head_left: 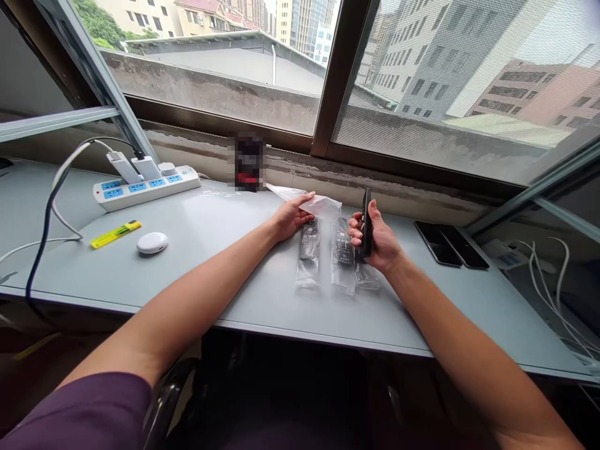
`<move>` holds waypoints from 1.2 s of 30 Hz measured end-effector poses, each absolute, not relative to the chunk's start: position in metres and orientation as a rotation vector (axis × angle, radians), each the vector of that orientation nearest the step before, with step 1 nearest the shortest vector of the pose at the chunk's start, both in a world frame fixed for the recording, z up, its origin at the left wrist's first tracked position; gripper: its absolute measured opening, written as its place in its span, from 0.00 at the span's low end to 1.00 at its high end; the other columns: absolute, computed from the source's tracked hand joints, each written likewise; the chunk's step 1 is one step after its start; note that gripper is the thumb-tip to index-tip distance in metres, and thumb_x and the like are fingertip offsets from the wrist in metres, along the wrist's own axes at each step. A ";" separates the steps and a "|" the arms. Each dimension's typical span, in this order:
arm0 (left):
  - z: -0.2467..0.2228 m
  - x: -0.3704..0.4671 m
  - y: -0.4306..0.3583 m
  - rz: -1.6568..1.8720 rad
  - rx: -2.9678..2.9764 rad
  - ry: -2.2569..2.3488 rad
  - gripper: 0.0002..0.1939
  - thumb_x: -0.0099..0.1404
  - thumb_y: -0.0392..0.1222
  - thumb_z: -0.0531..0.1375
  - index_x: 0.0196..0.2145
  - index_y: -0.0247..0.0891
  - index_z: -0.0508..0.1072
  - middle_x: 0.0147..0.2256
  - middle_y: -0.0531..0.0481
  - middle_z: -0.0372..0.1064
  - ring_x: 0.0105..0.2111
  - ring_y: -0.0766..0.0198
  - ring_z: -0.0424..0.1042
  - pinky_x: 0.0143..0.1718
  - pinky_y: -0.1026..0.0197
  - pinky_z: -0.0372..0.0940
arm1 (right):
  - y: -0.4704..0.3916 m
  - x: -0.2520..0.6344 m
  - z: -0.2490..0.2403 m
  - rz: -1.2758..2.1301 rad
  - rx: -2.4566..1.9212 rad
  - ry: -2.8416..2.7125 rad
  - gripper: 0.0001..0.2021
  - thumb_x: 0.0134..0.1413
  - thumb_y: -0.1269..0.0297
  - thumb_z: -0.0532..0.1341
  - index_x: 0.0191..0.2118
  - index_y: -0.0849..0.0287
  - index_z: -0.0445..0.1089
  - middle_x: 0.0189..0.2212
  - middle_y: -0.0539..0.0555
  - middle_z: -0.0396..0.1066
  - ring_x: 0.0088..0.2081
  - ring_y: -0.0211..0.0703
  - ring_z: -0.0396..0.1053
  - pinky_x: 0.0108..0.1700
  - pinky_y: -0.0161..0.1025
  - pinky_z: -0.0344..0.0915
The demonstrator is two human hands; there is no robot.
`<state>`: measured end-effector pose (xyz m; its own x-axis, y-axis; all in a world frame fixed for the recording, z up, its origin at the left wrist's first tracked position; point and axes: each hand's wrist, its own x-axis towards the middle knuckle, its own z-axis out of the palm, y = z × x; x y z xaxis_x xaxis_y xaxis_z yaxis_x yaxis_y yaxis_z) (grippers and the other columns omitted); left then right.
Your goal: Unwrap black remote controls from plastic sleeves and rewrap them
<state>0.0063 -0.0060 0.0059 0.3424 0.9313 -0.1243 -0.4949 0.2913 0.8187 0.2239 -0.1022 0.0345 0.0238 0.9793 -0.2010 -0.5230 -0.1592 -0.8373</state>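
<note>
My right hand [382,240] is closed around a black remote control [366,219], held upright on edge above the desk. My left hand [295,215] pinches a clear plastic bag [323,203] that looks flat. Below my hands lie several remotes in clear wrappers: a wrapped remote [309,247] under my left fingers, another wrapped remote [343,247] to its right, and a clear wrapper [368,275] partly hidden under my right hand; its contents are hard to see.
A white power strip [152,187] with plugs and cables stands at the back left. In front of it lie a yellow packet [115,234] and a white oval case [152,243]. Two dark phones, a left phone [438,244] and a right phone [464,247], rest at the right. A blurred dark box [248,162] stands by the window.
</note>
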 end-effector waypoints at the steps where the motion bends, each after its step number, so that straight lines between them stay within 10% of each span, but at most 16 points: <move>1: 0.006 0.006 -0.006 1.057 0.771 0.687 0.10 0.70 0.45 0.75 0.41 0.39 0.81 0.41 0.47 0.86 0.37 0.63 0.81 0.40 0.63 0.72 | -0.101 0.224 0.034 1.472 -0.984 -0.620 0.21 0.77 0.42 0.67 0.41 0.55 0.72 0.28 0.49 0.73 0.21 0.34 0.65 0.20 0.30 0.70; 7: 0.005 0.005 -0.006 1.055 0.774 0.684 0.12 0.68 0.46 0.77 0.40 0.40 0.81 0.41 0.47 0.86 0.37 0.62 0.81 0.40 0.63 0.73 | -0.100 0.227 0.035 1.518 -1.000 -0.633 0.15 0.85 0.57 0.52 0.52 0.55 0.74 0.44 0.61 0.85 0.34 0.44 0.82 0.33 0.37 0.84; 26: 0.007 0.005 -0.005 1.054 0.743 0.688 0.13 0.66 0.46 0.77 0.42 0.40 0.81 0.41 0.48 0.85 0.36 0.63 0.80 0.40 0.64 0.73 | -0.099 0.233 0.037 1.545 -0.885 -0.604 0.10 0.79 0.55 0.65 0.48 0.56 0.77 0.31 0.49 0.71 0.27 0.37 0.69 0.21 0.28 0.70; 36: 0.009 0.004 -0.007 1.054 0.713 0.686 0.11 0.69 0.45 0.75 0.44 0.39 0.80 0.40 0.47 0.84 0.36 0.64 0.81 0.39 0.64 0.73 | -0.100 0.234 0.042 1.553 -1.006 -0.532 0.09 0.83 0.56 0.59 0.53 0.52 0.75 0.41 0.56 0.84 0.28 0.38 0.76 0.23 0.30 0.77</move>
